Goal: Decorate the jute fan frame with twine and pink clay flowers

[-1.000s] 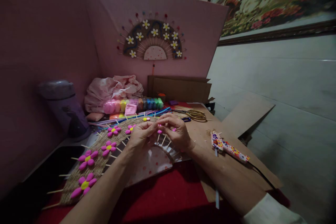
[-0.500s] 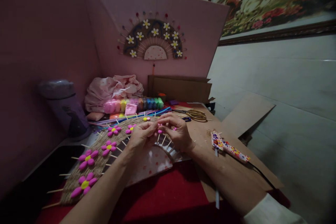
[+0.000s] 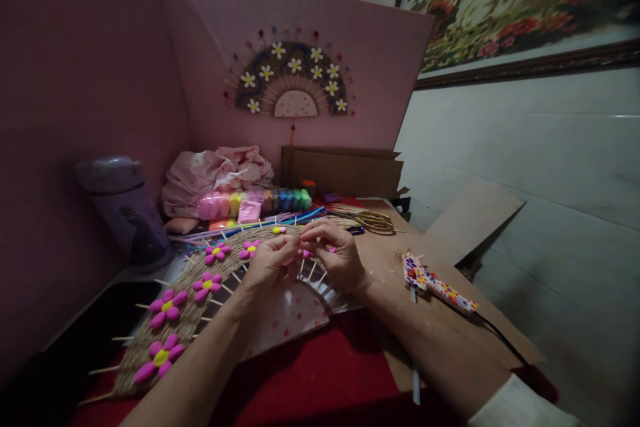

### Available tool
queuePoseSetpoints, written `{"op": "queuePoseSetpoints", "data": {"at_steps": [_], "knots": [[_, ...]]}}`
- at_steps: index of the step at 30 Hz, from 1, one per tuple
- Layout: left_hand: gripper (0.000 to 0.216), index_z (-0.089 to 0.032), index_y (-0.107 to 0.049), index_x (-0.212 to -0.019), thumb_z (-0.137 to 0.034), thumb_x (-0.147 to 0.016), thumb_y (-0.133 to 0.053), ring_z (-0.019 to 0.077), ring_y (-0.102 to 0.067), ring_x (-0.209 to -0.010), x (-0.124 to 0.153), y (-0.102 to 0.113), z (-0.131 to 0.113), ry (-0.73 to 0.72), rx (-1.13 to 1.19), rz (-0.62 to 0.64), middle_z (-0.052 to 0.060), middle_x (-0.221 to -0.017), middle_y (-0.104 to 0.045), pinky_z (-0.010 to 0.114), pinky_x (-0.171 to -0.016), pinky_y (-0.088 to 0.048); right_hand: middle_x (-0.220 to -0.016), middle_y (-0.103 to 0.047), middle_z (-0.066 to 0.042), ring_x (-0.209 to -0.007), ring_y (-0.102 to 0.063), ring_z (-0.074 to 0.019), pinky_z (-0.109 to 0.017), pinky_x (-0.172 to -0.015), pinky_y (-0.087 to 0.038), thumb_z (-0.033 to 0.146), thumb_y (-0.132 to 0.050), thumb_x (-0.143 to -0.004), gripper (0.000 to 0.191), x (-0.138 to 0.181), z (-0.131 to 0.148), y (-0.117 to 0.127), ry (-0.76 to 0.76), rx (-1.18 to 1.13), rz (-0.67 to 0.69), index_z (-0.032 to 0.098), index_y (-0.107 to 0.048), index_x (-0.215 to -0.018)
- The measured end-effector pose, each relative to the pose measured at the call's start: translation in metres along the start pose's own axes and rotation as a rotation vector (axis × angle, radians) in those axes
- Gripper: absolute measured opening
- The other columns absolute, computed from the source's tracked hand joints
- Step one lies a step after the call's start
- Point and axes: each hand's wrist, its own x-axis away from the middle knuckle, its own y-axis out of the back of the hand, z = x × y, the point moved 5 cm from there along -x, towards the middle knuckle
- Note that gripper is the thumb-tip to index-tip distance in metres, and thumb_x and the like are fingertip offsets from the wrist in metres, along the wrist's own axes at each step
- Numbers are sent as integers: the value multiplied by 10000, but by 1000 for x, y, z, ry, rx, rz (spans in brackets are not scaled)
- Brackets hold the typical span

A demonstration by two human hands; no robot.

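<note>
My left hand and my right hand meet over the fan-shaped craft piece, fingertips pinched together. What lies between the fingertips is too small and hidden to name. Below them the fan is wound with tan twine, and thin wooden sticks jut from its edges. Pink clay flowers with yellow centres sit along it, such as a large flower at the lower left. A small yellow centre with little pink is at the top of the arc. Some pink shows behind my fingers. The fan's inner half-circle is pale with red dots.
A patterned glue gun lies on cardboard at right, its cord trailing off. Scissors, clay tubs and pink cloth are behind. A purple tumbler stands left. A finished fan hangs on the pink panel.
Both hands stay pinched together in nearly the same place, with small finger shifts. The pink patch beside the right fingers is now more covered. The view has tilted slightly.
</note>
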Motion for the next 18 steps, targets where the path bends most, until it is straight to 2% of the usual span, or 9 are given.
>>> {"op": "queuePoseSetpoints", "data": {"at_steps": [3,8,14,18], "knots": [[474,-148,-425,-500,-473,-619,-748,22,-314,-315,-1,1,2,-8,-20,16,-43,-409,-437,167,-332,-183,-910,-636,-50,-818,-596,-152,-265,-632,-486,225,-644,-797,61,0,0,-2,-20,16,27,212,-671,-851],[454,-133,-509,-570,-535,-645,-706,29,-332,-312,-2,3,1,-25,-93,-11,-46,-392,-431,154,-333,-178,-894,-643,-50,-854,-599,-158,-299,-737,-491,213,-638,-804,30,-1,4,-2,6,23,18,204,-666,-806],[409,-125,-544,-577,-466,-590,-769,15,-305,-303,-3,5,-1,-68,-70,-45,-54,-409,-442,149,-318,-180,-894,-639,-46,-854,-597,-162,-297,-723,-490,228,-635,-805,46,-1,1,-2,-18,20,14,207,-662,-836],[443,-125,-527,-553,-510,-613,-737,16,-310,-303,-4,6,1,-49,-64,-66,-42,-423,-453,154,-315,-175,-827,-628,-34,-824,-593,-155,-276,-688,-480,231,-626,-812,54,-1,-1,-1,-47,22,-17,196,-638,-772]]}}
